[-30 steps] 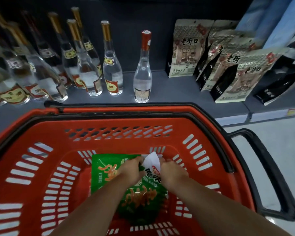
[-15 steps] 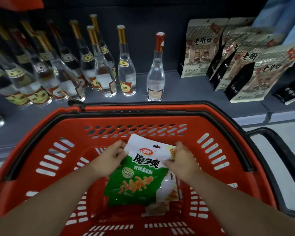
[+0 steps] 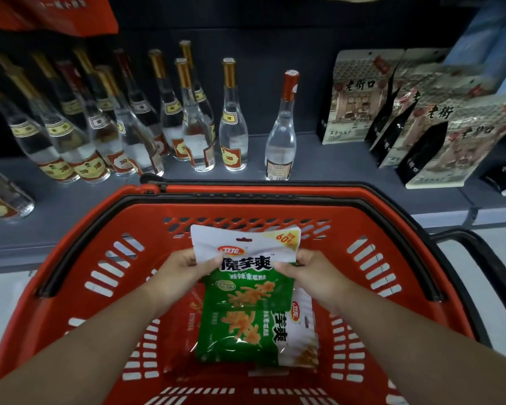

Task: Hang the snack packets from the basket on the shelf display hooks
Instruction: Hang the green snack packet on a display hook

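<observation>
Both hands pinching green snack packet [image 3: 246,290] over basket [image 3: 392,258]: left hand [image 3: 181,273], right hand [image 3: 310,273]. I'd keep the hang hole clear, lift straight.

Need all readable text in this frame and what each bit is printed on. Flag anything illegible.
"魔芋爽": green snack packet held by left hand and right hand.
"60": yellow corner of that packet.
"卫龙": red logo on that packet; also on second packet in the red basket.
"老街口": beige pouches on the shelf.
Bottle labels, small print on packets and pouches: too small or blurred.
</observation>
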Demonstrator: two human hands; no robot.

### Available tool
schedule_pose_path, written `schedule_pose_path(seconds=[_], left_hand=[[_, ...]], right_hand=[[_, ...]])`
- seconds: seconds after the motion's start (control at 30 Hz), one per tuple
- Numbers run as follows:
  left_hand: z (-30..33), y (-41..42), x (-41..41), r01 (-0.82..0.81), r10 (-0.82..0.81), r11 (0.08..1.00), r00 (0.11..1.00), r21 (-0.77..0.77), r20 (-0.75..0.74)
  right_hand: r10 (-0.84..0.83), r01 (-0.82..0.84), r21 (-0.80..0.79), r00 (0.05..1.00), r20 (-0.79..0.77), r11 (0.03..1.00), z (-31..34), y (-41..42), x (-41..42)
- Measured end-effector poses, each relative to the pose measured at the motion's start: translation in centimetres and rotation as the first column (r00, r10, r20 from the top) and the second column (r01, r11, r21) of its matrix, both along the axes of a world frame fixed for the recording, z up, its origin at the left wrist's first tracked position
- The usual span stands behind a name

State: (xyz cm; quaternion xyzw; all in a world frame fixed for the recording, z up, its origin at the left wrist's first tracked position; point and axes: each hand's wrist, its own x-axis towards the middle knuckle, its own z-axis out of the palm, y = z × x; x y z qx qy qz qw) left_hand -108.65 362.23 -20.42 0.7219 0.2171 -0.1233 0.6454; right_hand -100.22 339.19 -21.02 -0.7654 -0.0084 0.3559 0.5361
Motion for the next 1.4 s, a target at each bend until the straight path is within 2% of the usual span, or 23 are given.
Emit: schedule_pose_path(seconds=[0.23,0.4,0.57,0.7,0.83,0.97,1.1,1.23,1.4], left_hand=[[3.2,0.3,0.2,-0.131,0.132,0.991,0.977,-0.018,0.168],[10.7,-0.1,0.5,-0.219,0.211,0.976,0.943,0.002,0.258],[24.4,-1.4,0.1,-0.210,0.206,0.978,0.933,-0.020,0.295],[38.6,-2.2,0.1,-0.172,0.171,0.985,0.931,-0.026,0.322],[53.5,-3.7,-0.8,-0.181,0.176,0.983,0.910,-0.022,0.375],[67.2,-4.1,-2.0,-0.174,0.150,0.985,0.880,0.010,0.451],[79.7,-4.0,-2.3,-0.167,0.108,0.984,0.838,0.062,0.534],[89.4,-4.1,-2.6,-0.166,0.052,0.978,0.784,0.128,0.619],[96.2,-3.3,-2.7,-0.177,0.009,0.966,0.754,0.191,0.657]], right_hand=[[-0.013,0.002,0.128,0.996,0.085,0.992,4.7,0.8,0.7],[-0.032,0.006,0.135,0.982,0.188,0.991,12.3,0.7,0.8],[-0.061,0.031,0.116,0.965,0.257,0.993,26.1,-0.6,-0.2],[-0.092,0.055,0.140,0.959,0.267,0.989,39.9,-2.0,-1.2],[-0.120,0.073,0.140,0.924,0.364,0.987,54.9,-3.1,-2.4],[-0.088,0.043,0.109,0.889,0.449,0.993,68.7,-3.5,-4.0],[-0.079,-0.005,0.158,0.850,0.521,0.987,81.6,-3.7,-5.0],[-0.121,0.021,0.166,0.774,0.621,0.986,90.6,-3.6,-5.3],[-0.182,0.021,0.245,0.731,0.658,0.969,97.1,-3.4,-6.1]])
